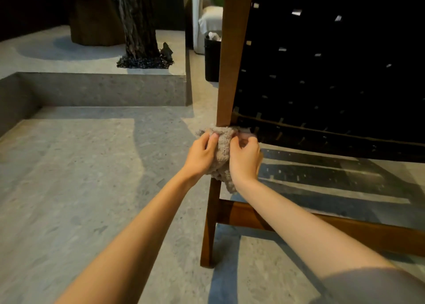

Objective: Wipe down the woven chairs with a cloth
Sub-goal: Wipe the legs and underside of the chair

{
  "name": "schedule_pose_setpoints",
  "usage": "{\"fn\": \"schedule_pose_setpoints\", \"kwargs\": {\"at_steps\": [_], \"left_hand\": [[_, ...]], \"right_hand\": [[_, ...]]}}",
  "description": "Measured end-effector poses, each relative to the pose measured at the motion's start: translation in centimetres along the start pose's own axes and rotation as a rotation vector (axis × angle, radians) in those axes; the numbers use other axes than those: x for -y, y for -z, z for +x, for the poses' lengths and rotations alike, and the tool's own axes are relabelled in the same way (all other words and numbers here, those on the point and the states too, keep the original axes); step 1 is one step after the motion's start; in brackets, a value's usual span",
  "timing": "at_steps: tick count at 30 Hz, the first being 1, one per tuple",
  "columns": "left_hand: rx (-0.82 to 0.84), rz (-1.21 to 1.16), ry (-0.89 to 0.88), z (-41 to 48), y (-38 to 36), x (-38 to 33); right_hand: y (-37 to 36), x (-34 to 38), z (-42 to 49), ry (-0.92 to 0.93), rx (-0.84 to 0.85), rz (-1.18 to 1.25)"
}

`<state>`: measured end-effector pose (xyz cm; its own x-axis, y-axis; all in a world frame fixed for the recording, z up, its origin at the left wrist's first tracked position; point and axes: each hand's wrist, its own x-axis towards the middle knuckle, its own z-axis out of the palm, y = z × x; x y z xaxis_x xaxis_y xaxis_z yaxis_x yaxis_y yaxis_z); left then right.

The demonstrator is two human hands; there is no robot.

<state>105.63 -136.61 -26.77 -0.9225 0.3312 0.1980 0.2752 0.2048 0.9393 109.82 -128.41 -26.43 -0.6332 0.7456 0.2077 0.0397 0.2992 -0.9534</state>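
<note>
A woven chair [322,73] with a black strap back and a brown wooden frame stands at the right, seen from behind. Its left wooden post [232,50] runs down to a rear leg [210,230]. A fuzzy grey-beige cloth [222,151] is wrapped around that post where back and leg meet. My left hand [201,154] grips the cloth from the left, thumb on top. My right hand [245,156] grips it from the right with curled fingers. The post behind the cloth is hidden.
A grey stone floor [80,188] spreads to the left. A raised stone step [103,89] carries a tree trunk [140,22] ringed with dark pebbles. A black bin [211,59] and white furniture [207,16] stand behind the chair. A low wooden crossbar [345,232] joins the legs.
</note>
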Motion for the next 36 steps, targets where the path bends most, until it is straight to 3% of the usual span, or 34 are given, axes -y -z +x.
{"fn": "schedule_pose_setpoints", "kwargs": {"at_steps": [5, 7, 15, 18, 22, 26, 33, 36], "left_hand": [[0.056, 0.066, 0.042, 0.2, -0.6, 2.0], [0.074, 0.062, 0.070, 0.2, -0.7, 2.7], [0.181, -0.014, 0.148, -3.1, -0.8, 6.5], [0.192, -0.075, 0.220, -6.0, -1.4, 8.6], [0.165, -0.122, 0.239, -6.4, -1.8, 9.2], [0.054, -0.160, 0.129, -4.1, -2.4, 7.4], [0.002, -0.171, 0.016, -1.7, -2.3, 5.9], [0.007, -0.212, 0.100, -4.7, -2.6, 8.1]], "right_hand": [[-1.1, -2.4, 0.7, -0.108, 0.180, -0.063], [-1.1, -3.4, 1.4, -0.072, 0.272, -0.114], [0.8, -8.3, -0.6, -0.113, 0.600, -0.312], [1.4, -9.5, -1.9, -0.151, 0.701, -0.266], [1.3, -9.3, -1.9, -0.173, 0.696, -0.114], [0.6, -7.9, -0.9, -0.119, 0.563, 0.041], [-0.5, -7.0, 0.5, -0.001, 0.414, 0.041], [0.1, -8.5, -1.8, 0.038, 0.442, 0.045]]}}
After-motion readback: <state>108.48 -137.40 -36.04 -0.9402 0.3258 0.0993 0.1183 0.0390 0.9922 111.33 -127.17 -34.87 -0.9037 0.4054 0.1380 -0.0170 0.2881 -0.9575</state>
